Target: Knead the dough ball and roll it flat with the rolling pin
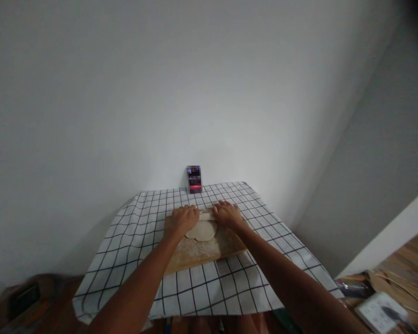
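A flattened sheet of pale dough point(202, 231) lies on a floured wooden board point(198, 253). Across the dough's far edge lies a light rolling pin point(206, 215), of which only the middle part shows. My left hand point(186, 217) is closed over the pin's left end, and my right hand point(227, 212) over its right end. Both forearms reach in from the near side, and the hands cover the ends of the pin.
A white cloth with a black grid point(209, 283) covers the table. Near the wall stands a dark upright object with a blurred face point(194, 179). At lower right are a white power strip point(381, 313) and cables; a brown box point(24, 301) sits at lower left.
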`<state>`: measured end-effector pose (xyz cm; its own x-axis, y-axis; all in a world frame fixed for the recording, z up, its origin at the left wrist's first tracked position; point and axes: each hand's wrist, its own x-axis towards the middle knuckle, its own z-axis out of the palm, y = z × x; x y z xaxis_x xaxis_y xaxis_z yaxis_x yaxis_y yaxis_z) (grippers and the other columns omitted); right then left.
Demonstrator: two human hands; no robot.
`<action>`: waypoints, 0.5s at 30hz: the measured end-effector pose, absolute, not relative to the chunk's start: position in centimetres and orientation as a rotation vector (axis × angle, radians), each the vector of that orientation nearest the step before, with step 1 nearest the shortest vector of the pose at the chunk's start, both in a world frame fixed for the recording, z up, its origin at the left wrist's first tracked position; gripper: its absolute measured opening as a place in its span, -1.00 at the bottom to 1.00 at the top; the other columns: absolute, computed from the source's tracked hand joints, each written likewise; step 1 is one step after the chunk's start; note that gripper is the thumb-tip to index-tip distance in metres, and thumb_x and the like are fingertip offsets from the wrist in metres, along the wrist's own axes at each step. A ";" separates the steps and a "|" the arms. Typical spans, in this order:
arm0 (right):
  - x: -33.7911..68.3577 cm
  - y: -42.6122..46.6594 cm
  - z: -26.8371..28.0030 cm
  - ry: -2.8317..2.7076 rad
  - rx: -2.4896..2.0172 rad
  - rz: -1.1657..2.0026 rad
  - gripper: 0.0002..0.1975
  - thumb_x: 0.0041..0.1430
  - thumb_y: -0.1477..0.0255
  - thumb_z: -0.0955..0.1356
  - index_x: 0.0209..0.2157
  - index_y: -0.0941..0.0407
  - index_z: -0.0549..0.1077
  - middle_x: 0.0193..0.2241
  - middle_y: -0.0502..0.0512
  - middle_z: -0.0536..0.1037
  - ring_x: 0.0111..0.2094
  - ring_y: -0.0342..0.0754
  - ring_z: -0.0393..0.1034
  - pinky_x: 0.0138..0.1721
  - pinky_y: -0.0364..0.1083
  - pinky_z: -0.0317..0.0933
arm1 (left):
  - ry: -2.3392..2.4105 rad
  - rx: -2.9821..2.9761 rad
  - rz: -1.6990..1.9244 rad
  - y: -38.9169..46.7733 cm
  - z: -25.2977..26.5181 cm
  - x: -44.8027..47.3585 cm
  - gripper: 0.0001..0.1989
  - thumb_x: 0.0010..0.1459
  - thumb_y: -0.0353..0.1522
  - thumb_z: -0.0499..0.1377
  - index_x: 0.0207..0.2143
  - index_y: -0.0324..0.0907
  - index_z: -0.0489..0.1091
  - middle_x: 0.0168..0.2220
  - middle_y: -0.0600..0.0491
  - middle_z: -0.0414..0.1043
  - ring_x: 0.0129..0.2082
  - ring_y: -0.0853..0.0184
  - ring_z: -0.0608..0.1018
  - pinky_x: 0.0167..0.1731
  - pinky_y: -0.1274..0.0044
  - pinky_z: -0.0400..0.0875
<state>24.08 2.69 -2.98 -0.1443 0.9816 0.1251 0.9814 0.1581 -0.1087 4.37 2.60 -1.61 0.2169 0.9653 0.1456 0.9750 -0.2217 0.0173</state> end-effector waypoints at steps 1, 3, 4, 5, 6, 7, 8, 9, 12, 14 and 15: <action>24.0 2.0 -3.2 -2.230 -1.921 -0.015 -0.53 0.57 0.30 0.10 0.08 0.07 0.60 0.23 0.29 0.56 0.24 0.20 0.42 0.18 0.16 0.29 | -1.888 -2.402 -0.223 2.0 -1.8 4.3 -0.58 0.50 -0.35 -0.07 0.04 -0.24 0.58 0.05 -0.28 0.64 0.12 -0.05 0.62 0.12 0.17 0.43; 23.9 0.8 -3.6 -2.179 -1.865 -0.044 -0.52 0.58 0.29 0.10 0.05 0.06 0.60 0.19 0.26 0.60 0.20 0.16 0.46 0.17 0.12 0.28 | -1.834 -2.412 -0.322 1.0 -2.1 4.1 -0.58 0.50 -0.35 -0.06 0.07 -0.23 0.59 0.10 -0.26 0.63 0.17 -0.03 0.60 0.18 0.18 0.39; 23.9 0.2 -3.8 -2.160 -1.832 -0.047 -0.52 0.59 0.28 0.09 0.05 0.05 0.60 0.18 0.24 0.60 0.18 0.14 0.47 0.16 0.10 0.28 | -1.804 -2.401 -0.391 0.5 -2.3 4.0 -0.58 0.50 -0.34 -0.05 0.11 -0.22 0.57 0.16 -0.25 0.61 0.22 -0.03 0.57 0.22 0.19 0.37; 23.9 -0.4 -4.0 -2.143 -1.800 -0.043 -0.51 0.60 0.25 0.09 0.05 0.04 0.61 0.17 0.22 0.61 0.18 0.12 0.47 0.16 0.09 0.27 | -1.776 -2.384 -0.461 0.0 -2.5 4.0 -0.57 0.50 -0.34 -0.04 0.14 -0.22 0.56 0.19 -0.24 0.59 0.26 -0.02 0.54 0.25 0.19 0.34; 24.0 -0.8 -4.1 -2.132 -1.768 -0.034 -0.50 0.60 0.18 0.10 0.06 0.02 0.61 0.17 0.20 0.61 0.18 0.13 0.45 0.16 0.09 0.26 | -1.748 -2.375 -0.523 -0.5 -2.8 3.9 -0.57 0.49 -0.33 -0.04 0.15 -0.21 0.56 0.21 -0.23 0.58 0.28 -0.02 0.52 0.27 0.19 0.33; 24.0 -1.2 -4.3 -2.125 -1.743 -0.025 -0.49 0.59 0.09 0.13 0.06 0.01 0.61 0.17 0.20 0.61 0.20 0.14 0.43 0.17 0.10 0.25 | -1.730 -2.372 -0.580 -0.9 -3.1 3.8 -0.58 0.49 -0.33 -0.03 0.14 -0.20 0.57 0.19 -0.22 0.60 0.26 -0.01 0.54 0.27 0.20 0.33; 24.1 -1.5 -4.4 -2.118 -1.730 -0.018 -0.46 0.55 -0.01 0.17 0.06 0.01 0.62 0.16 0.20 0.60 0.22 0.17 0.41 0.18 0.11 0.24 | -1.725 -2.378 -0.631 -1.3 -3.5 3.7 -0.58 0.49 -0.32 -0.04 0.09 -0.19 0.59 0.15 -0.21 0.63 0.22 0.00 0.57 0.26 0.21 0.34; 24.1 -1.7 -4.5 -2.111 -1.725 -0.014 -0.42 0.49 -0.11 0.22 0.07 0.02 0.62 0.16 0.23 0.60 0.23 0.20 0.39 0.19 0.14 0.23 | -1.732 -2.395 -0.683 -1.6 -3.8 3.5 -0.58 0.49 -0.31 -0.04 0.04 -0.17 0.61 0.10 -0.18 0.65 0.17 0.02 0.60 0.23 0.23 0.37; 24.2 -1.7 -4.8 -2.098 -1.728 0.005 -0.29 0.31 -0.24 0.33 0.09 0.07 0.60 0.13 0.30 0.57 0.23 0.26 0.35 0.20 0.17 0.21 | -1.790 -2.492 -0.948 -1.9 -4.7 2.1 -0.57 0.51 -0.22 -0.05 0.04 -0.11 0.60 0.11 -0.09 0.66 0.13 0.10 0.64 0.20 0.31 0.42; 24.3 -1.5 -4.9 -2.075 -1.732 0.039 -0.28 0.27 -0.25 0.37 0.07 0.10 0.59 0.11 0.31 0.57 0.21 0.25 0.37 0.18 0.16 0.21 | -1.872 -2.488 -1.231 -1.8 -4.9 0.6 -0.51 0.53 -0.18 -0.11 0.15 -0.12 0.54 0.18 -0.07 0.62 0.20 0.15 0.60 0.21 0.36 0.42; 24.3 -1.3 -4.9 -2.048 -1.741 0.052 -0.30 0.27 -0.24 0.37 0.04 0.11 0.59 0.09 0.30 0.57 0.19 0.24 0.39 0.17 0.14 0.21 | -1.943 -2.432 -1.340 -1.7 -5.0 -0.1 -0.48 0.54 -0.19 -0.16 0.19 -0.14 0.51 0.20 -0.07 0.60 0.22 0.18 0.59 0.21 0.38 0.43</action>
